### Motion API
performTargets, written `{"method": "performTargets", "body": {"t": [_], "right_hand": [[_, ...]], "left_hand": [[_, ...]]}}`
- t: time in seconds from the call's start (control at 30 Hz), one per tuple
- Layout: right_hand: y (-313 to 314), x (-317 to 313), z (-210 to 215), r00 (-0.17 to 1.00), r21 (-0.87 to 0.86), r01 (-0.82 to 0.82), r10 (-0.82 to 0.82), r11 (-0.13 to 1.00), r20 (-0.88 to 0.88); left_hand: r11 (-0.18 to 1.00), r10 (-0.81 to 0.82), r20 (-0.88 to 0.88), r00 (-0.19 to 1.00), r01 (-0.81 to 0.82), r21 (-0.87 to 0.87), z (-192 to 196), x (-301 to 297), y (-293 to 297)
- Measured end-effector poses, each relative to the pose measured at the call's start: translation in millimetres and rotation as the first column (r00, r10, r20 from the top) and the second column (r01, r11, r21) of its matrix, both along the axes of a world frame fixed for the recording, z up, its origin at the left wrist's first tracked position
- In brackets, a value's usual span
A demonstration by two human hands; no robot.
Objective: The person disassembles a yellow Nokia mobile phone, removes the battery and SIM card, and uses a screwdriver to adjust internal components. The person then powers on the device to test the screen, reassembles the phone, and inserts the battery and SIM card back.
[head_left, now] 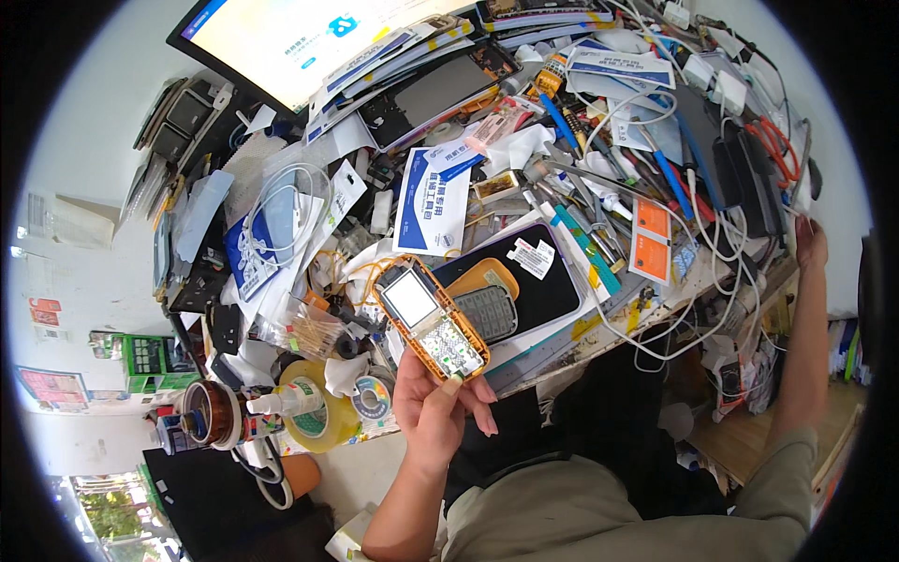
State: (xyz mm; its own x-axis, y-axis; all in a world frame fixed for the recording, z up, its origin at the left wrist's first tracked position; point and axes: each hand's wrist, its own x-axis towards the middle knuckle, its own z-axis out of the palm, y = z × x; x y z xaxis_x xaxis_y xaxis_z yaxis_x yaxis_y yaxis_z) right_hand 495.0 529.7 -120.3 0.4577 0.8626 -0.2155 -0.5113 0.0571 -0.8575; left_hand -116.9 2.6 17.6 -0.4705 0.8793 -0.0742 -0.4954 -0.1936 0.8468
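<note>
My left hand (433, 405) holds an opened orange-framed phone (429, 317) by its lower end, above the front edge of a cluttered workbench. The phone shows a small pale screen and a bare circuit area where its keys sat. Just right of it on the bench lie an orange phone cover with a grey keypad (487, 309) and a black smartphone (534, 276). My right hand (810, 242) reaches far to the right edge of the bench among cables; whether it grips anything I cannot tell.
A monitor (309, 42) stands at the back. Screwdrivers, tweezers (581, 178), white cables, papers and packets (433, 201) cover the bench (562, 351). Tape rolls (318, 412) and a small bottle (281, 401) sit at the front left. Red-handled pliers (773, 140) lie far right.
</note>
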Motion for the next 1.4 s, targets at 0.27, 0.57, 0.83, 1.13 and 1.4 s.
{"method": "performTargets", "body": {"t": [0.27, 0.57, 0.83, 1.13, 1.4], "right_hand": [[-291.0, -134.1, 38.5, 0.681, 0.376, 0.066, -0.317, 0.924, 0.66], [-537.6, -311.6, -33.8, -0.217, -0.398, -0.533, 0.333, 0.747, 0.917], [-513.8, -313.9, -50.6, -0.456, -0.535, -0.513, 0.316, 0.671, 0.832], [-504.1, -314.9, -62.5, -0.358, -0.491, -0.533, 0.342, 0.689, 0.869], [-504.0, -314.6, -59.2, -0.341, -0.484, -0.518, 0.349, 0.705, 0.873]], "left_hand": [[0.988, -0.093, -0.012, 0.996, 0.093, 0.126, -2.2, -2.7, -4.6], [0.972, -0.183, 0.018, 0.983, 0.178, 0.156, -3.5, -8.4, -10.3], [0.973, -0.159, 0.038, 0.987, 0.15, 0.177, -1.2, -5.0, -13.3], [0.973, -0.156, 0.024, 0.988, 0.149, 0.175, -2.8, -3.7, -12.3], [0.981, -0.129, 0.014, 0.992, 0.126, 0.144, -3.4, -1.9, -12.1]]}}
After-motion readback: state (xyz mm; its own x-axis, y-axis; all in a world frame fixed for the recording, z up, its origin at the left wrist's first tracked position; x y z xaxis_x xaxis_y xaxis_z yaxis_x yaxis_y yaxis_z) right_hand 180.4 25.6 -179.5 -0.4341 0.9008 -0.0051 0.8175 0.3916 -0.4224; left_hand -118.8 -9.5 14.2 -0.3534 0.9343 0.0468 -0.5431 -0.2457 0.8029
